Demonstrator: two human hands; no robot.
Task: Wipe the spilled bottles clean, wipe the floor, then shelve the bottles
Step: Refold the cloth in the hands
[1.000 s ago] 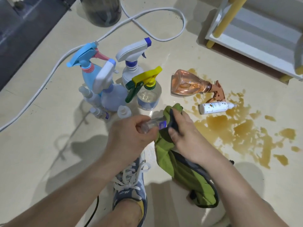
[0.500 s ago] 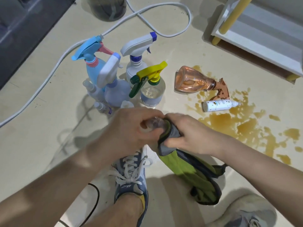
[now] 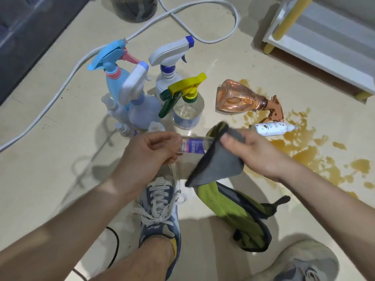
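Note:
My left hand grips one end of a small clear bottle with a purple label, held level above my shoe. My right hand pinches a grey and green cloth wrapped over the bottle's other end; the cloth's tail hangs down to the floor. A pink spray bottle lies on its side at the edge of a brown spill. A small white bottle lies in the spill. Several spray bottles stand upright together, among them a blue one, a white one and a clear one with a yellow trigger.
A white shelf unit with yellow legs stands at the back right. A white cable loops across the floor behind the bottles. A dark round container is at the top. My shoes are below my hands.
My hands have pulled apart along the bottle, so its purple label shows again. The cloth has slid toward the bottle's right end and its grey side now faces up.

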